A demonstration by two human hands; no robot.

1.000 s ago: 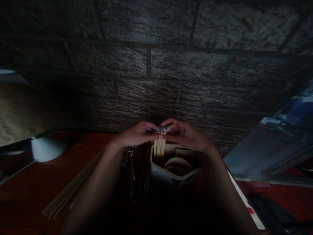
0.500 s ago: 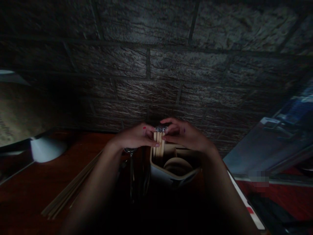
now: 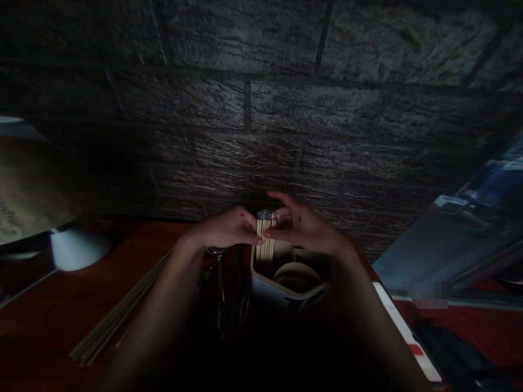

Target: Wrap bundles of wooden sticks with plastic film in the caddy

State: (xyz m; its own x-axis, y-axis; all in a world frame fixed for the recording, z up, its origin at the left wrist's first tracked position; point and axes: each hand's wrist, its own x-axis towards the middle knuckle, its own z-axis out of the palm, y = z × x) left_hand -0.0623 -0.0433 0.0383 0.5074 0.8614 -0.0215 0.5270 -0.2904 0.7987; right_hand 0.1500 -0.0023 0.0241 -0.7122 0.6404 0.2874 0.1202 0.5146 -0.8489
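Observation:
A bundle of pale wooden chopsticks [image 3: 266,247] stands upright in the left compartment of a light-coloured holder [image 3: 278,290], its tops covered by something shiny, like clear plastic. From the left, my left hand [image 3: 229,226] is closed around the bundle's upper part, thumb across the front. Opposite it, my right hand [image 3: 304,223] grips the bundle, with its thumb over the front and its index finger raised. In the holder's front compartment sits a round cup-like thing [image 3: 297,275]. Beside my left wrist lies a metal ladle or spoon [image 3: 220,288], partly in shadow.
Several long thin sticks [image 3: 116,316] lie on the brown wooden table [image 3: 36,326] to the left. Behind them are a white cone-shaped object [image 3: 79,250] and a brown paper bag [image 3: 36,190]. A brick-patterned wall [image 3: 261,109] rises behind. A white flat item [image 3: 402,326] lies at right.
My right thumb has moved left across the front of the chopsticks, and my right index finger has lifted. My right forearm has shifted slightly left. My left hand has hardly moved.

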